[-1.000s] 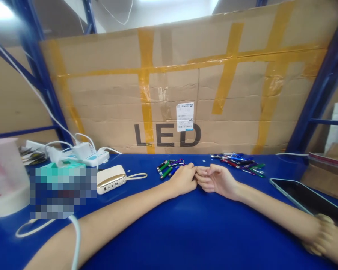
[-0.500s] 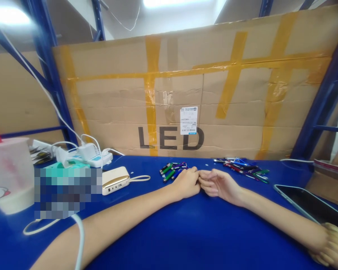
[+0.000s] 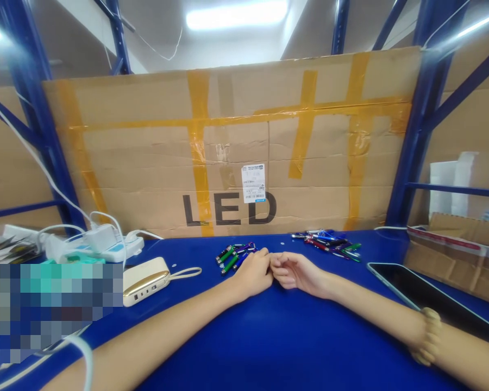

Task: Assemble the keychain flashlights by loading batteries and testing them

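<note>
My left hand [image 3: 252, 274] rests on the blue table with its back up and its fingers curled in. Against its fingertips lies my right hand [image 3: 295, 272], turned on its side with fingers bent and thumb on top. The two meet at the fingers; anything pinched between them is hidden. Just beyond my left hand is a small group of pen-like sticks [image 3: 230, 264] in green, blue and purple with dark and silver ends, partly covered by that hand. Further back on the right, a looser pile of slim sticks [image 3: 328, 243] shows red, blue, green and silver.
To the left lie a cream power bank [image 3: 146, 282] with a strap loop, a power strip [image 3: 110, 247] with white cables, and a blurred-out item. A dark-screened tablet or phone [image 3: 427, 298] sits right, near an open carton [image 3: 444, 260]. A large cardboard sheet [image 3: 146, 163] stands behind.
The camera has turned a little to the right and up, so the scene sits further left. Both hands stay together, with hardly any change in their fingers.
</note>
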`<state>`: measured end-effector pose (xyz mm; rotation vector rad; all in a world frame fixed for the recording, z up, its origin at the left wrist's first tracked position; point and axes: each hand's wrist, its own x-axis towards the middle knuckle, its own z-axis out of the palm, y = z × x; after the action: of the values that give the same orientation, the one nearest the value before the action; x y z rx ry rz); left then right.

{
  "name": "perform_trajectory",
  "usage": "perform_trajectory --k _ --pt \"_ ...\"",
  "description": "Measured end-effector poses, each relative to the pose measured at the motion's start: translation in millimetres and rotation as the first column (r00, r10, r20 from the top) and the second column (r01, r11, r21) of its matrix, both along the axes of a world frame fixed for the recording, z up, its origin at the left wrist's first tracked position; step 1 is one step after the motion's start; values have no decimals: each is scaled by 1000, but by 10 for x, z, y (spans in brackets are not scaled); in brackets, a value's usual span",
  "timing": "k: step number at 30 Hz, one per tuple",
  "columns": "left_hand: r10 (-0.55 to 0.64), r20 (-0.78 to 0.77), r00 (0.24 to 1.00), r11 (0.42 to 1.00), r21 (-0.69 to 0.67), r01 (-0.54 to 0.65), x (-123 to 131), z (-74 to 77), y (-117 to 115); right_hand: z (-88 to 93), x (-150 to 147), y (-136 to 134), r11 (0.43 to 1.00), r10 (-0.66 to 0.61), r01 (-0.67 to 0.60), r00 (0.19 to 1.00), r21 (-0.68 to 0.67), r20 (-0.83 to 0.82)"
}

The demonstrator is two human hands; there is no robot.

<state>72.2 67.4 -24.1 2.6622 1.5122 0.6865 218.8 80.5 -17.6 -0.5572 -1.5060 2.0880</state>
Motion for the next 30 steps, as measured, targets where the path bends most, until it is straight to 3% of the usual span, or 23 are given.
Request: perform_trajectory --k 9,11,13,15,18,20,22,24,27,30 --pt "-3 -63 998 1000 3 3 8 14 -3 1 -4 -2 1000 5 -5 1000 -12 -1" --pt "53 -80 995 998 27 -51 8 5 2 -9 -22 -7 994 -86 85 996 73 9" --pt "145 -72 987 988 59 -141 6 -2 2 -29 -30 9 937 -246 226 968 265 44" --pt "214 -60 975 976 66 -210 6 1 -6 -50 -12 48 790 -421 306 901 532 107" --pt "237 -78 968 971 51 -234 13 25 -31 -67 62 114 451 -636 207 757 868 150" --pt "243 -97 965 970 50 -239 22 44 -47 -65 119 138 232 -741 60 658 971 136" --pt "247 -106 963 969 49 -243 29 53 -55 -60 159 145 97 -840 -104 525 990 137" --pt "246 -103 964 969 49 -242 31 52 -55 -66 171 145 90 -928 -224 334 970 163" --pt "243 -95 965 970 56 -238 27 39 -47 -92 146 155 250 -965 -276 13 928 264" --pt "240 -96 966 970 62 -235 22 31 -42 -105 109 179 397 -917 -271 -152 877 368"
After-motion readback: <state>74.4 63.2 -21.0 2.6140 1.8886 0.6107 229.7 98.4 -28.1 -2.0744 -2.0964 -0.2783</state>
